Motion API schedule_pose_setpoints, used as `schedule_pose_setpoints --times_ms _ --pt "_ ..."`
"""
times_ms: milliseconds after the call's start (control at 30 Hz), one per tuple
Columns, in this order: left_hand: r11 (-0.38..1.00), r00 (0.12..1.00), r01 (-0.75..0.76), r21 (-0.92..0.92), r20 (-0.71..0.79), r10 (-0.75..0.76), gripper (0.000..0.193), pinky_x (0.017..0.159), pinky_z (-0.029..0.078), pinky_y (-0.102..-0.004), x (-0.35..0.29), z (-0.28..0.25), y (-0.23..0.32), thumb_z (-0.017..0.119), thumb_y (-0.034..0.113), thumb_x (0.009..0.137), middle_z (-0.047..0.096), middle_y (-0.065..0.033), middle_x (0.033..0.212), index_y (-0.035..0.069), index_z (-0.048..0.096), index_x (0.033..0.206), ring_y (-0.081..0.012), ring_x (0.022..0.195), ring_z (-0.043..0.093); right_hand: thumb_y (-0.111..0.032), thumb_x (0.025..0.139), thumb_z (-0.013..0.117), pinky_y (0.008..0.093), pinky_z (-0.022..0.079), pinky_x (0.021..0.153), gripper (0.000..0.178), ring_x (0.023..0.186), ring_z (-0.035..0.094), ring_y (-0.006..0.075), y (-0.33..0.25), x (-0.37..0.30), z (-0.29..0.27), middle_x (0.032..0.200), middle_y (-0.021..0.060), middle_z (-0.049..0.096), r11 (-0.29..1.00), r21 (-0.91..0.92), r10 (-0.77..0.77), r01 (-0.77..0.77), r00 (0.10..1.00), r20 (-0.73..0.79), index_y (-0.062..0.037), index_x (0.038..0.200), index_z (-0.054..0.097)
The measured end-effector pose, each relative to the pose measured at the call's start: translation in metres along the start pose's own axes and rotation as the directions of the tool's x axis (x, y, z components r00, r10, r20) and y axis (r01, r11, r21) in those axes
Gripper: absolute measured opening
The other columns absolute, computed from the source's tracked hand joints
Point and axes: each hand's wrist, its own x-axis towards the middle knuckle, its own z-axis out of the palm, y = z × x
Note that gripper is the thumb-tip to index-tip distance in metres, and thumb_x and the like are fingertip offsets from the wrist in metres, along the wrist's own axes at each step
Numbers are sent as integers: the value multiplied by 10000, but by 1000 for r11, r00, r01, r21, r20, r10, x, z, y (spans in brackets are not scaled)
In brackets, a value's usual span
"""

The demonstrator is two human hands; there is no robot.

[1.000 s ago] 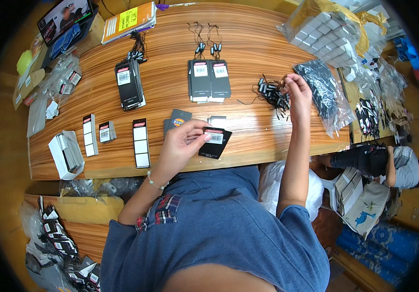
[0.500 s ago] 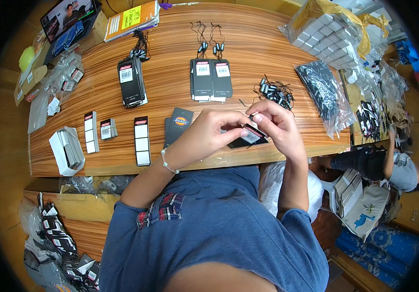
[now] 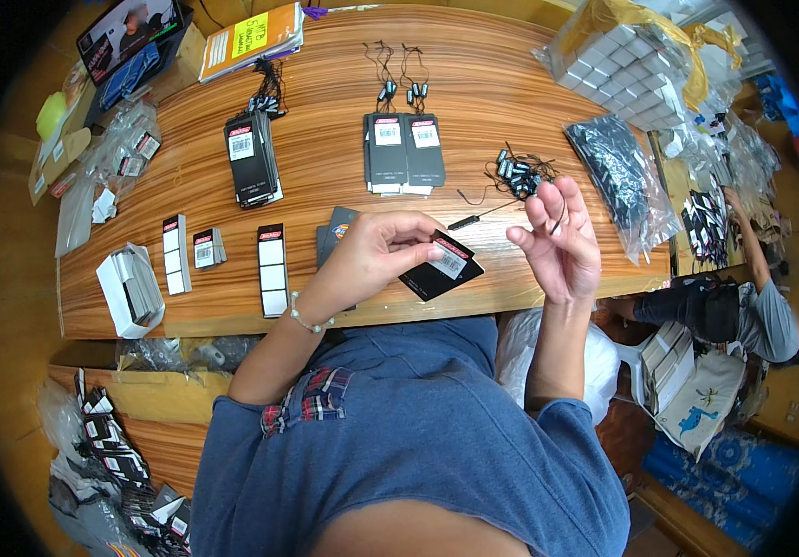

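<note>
My left hand (image 3: 385,246) pinches a black hang tag (image 3: 427,280) between thumb and fingers. A white barcode sticker (image 3: 450,264) and a red label show on its face. Just beyond the tag's top is a slim black string fastener (image 3: 464,223), its cord running toward my right fingertips. My right hand (image 3: 562,246) is raised right of the tag, thumb apart from the curled fingers, with no held thing visible. Behind it lies a tangled pile of black string fasteners (image 3: 522,174). Dark tags (image 3: 327,243) lie partly hidden behind my left hand.
Stacked corded tags (image 3: 253,167) and paired tag stacks (image 3: 404,158) lie farther back. Left are sticker strips (image 3: 272,269), small labels (image 3: 206,249) and a white box of cards (image 3: 130,288). A plastic bag of black items (image 3: 615,176) lies right; another person (image 3: 761,311) works beyond.
My right hand has moved off the tag, up and to the right, and its fingers have opened. My left hand has shifted slightly left, keeping the tag, which now shows more fully.
</note>
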Motion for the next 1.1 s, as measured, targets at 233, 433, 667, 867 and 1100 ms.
schedule_pose_setpoints --times_ms 233,433,667,867,1100 --pt "1000 997 20 -22 69 -18 191 770 495 -232 -1 0 0 611 3 809 647 -82 906 -48 602 993 -115 835 611 -51 876 514 453 468 880 240 1067 543 266 8 10 3 1123 178 564 938 -296 -226 181 966 -125 -16 1114 508" --pt "979 974 -203 -20 -109 200 179 808 495 -252 1 -9 -7 606 -12 793 607 -78 1029 -31 609 972 -131 900 605 -120 902 507 370 479 789 152 751 570 201 13 15 16 810 105 580 677 -677 -491 288 863 -123 10 953 567" --pt "964 913 -241 115 -311 265 207 814 489 -255 3 -7 12 590 -82 785 594 -106 1038 -33 578 986 -147 918 598 -21 883 477 214 400 599 168 641 487 96 21 13 42 719 59 549 621 -782 -142 -49 975 -174 18 1047 475" --pt "950 876 -286 122 -368 311 221 795 484 -239 4 -3 15 596 -82 787 623 -100 945 -42 554 1000 -138 882 602 33 858 502 192 439 656 223 716 564 74 49 14 44 754 39 587 375 -896 -73 -240 955 -287 -5 1070 442" --pt "939 841 -333 84 -424 336 183 729 501 -227 7 -5 12 616 -35 785 640 -57 887 -8 588 964 -114 826 617 39 842 522 213 440 646 220 706 553 77 65 20 46 735 43 579 517 -847 -181 -122 952 -247 14 1049 452"
